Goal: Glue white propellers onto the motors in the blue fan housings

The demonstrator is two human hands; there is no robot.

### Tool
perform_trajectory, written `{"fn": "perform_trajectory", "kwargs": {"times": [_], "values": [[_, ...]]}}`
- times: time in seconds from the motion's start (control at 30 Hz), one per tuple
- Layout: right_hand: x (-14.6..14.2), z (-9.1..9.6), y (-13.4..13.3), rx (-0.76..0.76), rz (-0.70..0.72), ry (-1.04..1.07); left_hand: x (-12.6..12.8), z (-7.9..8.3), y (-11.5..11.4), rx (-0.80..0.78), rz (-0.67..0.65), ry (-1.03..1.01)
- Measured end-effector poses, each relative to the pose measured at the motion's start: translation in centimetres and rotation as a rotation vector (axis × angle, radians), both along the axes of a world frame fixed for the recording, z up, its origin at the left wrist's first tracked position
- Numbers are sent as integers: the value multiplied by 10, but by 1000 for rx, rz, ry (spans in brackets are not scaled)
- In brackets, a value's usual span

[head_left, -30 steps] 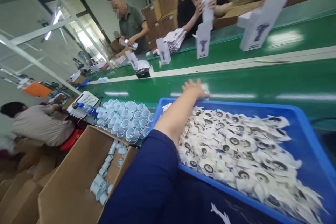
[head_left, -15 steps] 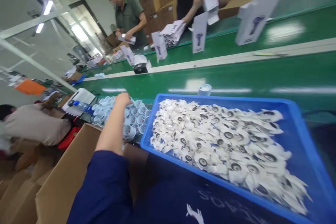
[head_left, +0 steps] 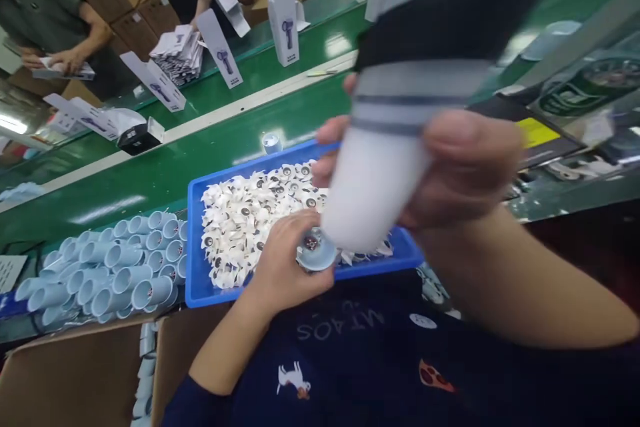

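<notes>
My left hand [head_left: 293, 260] is closed around a light-blue cup-shaped housing [head_left: 320, 257], its opening tilted up with a small metallic part inside. My right hand [head_left: 450, 167] grips a thick white cylindrical object [head_left: 380, 180] close to the camera. Blurred, it has a rounded lower end, thin dark rings and a broad black band; its kind is unclear. That rounded end overlaps the housing's rim in view; I cannot tell whether they touch. Behind both hands lies a blue tray [head_left: 193, 240] full of white fan wheels [head_left: 235, 213] with dark round centres.
Many light-blue housings [head_left: 110, 267] lie heaped left of the tray, above an open cardboard box [head_left: 75, 373]. A small cup [head_left: 271, 142] stands on the green conveyor [head_left: 220, 140]. Across it, two people handle white boxes near printed cartons [head_left: 285, 20]. A bottle [head_left: 590, 87] lies at right.
My left hand has come from the heap of housings to the front of the tray, now holding one. My right hand has entered view with the white cylindrical object. The view has swung right.
</notes>
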State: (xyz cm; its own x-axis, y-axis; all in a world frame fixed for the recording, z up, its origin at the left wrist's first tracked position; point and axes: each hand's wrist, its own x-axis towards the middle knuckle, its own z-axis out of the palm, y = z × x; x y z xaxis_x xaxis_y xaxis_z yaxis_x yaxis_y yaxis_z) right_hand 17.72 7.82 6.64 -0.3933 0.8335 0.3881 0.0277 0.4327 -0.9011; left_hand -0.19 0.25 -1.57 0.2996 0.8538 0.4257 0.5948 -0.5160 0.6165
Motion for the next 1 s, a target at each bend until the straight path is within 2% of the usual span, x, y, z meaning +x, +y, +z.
{"fn": "perform_trajectory", "kwargs": {"times": [0.07,0.13,0.27,0.43,0.83,0.9,1.0], "values": [[-10,1,-1,-226,79,263,10,1,2,1,0,-29],[-19,2,-3,-358,94,445,11,8,2,-4,2,-33],[-23,3,-10,-354,58,488,13,16,-2,-7,37,-54],[-16,6,-17,-348,23,450,20,14,-4,-44,49,-63],[-18,-3,-17,-318,-36,581,25,17,-3,-72,68,-89],[-22,-5,-13,-348,6,614,26,19,-4,-113,66,-106],[-20,-7,-3,-387,41,672,22,22,-3,-292,20,-39]]}}
